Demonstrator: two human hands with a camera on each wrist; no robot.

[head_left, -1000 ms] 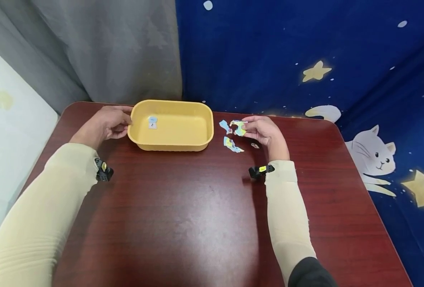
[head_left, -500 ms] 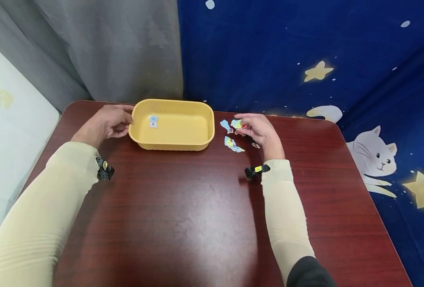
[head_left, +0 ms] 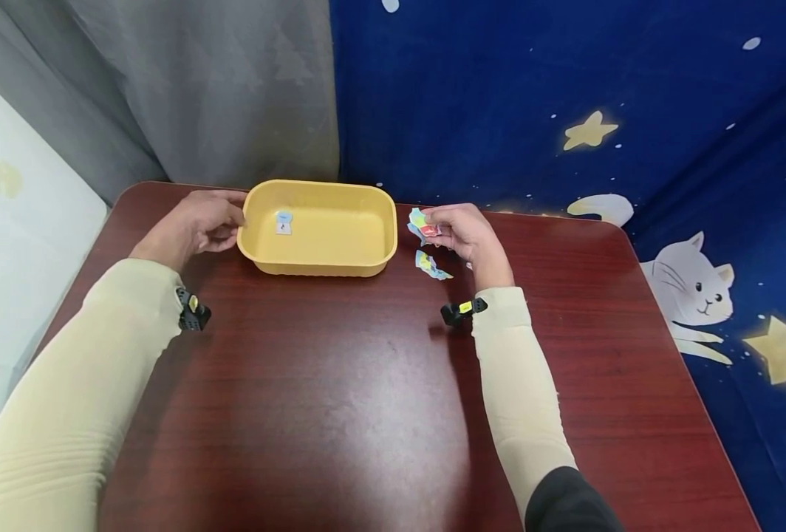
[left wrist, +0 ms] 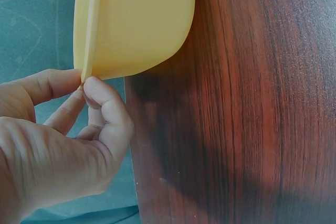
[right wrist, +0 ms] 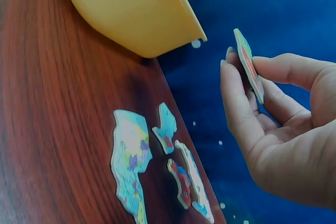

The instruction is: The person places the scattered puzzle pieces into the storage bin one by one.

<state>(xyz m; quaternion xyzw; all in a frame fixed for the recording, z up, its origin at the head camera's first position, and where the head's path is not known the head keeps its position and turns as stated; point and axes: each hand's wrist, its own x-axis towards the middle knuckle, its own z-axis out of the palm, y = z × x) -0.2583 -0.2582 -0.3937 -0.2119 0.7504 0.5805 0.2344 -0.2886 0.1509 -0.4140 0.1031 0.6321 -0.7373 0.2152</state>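
Observation:
A yellow plastic bin (head_left: 316,270) stands at the back edge of the table. My left hand (head_left: 208,222) pinches its left rim between thumb and fingers, plainly seen in the left wrist view. My right hand (head_left: 465,229) pinches a thin, irregular map-like puzzle piece (right wrist: 248,65), raised above the table to the right of the bin. Beneath it, several similar pieces lie flat: a large blue-and-yellow piece (right wrist: 131,153), a small light-blue piece (right wrist: 166,127), a dark red piece (right wrist: 179,183) and a long narrow piece (right wrist: 194,177).
Inside the bin, at its left end, lies a small pale blue-and-white piece (head_left: 283,223). The dark red wooden table (head_left: 340,384) reaches towards me. A grey curtain (head_left: 233,96) and a blue starry curtain (head_left: 473,103) hang just behind its back edge.
My right hand has lifted a puzzle piece from the group and moved it left towards the bin, turning it. My left hand still holds the bin's rim in the same place.

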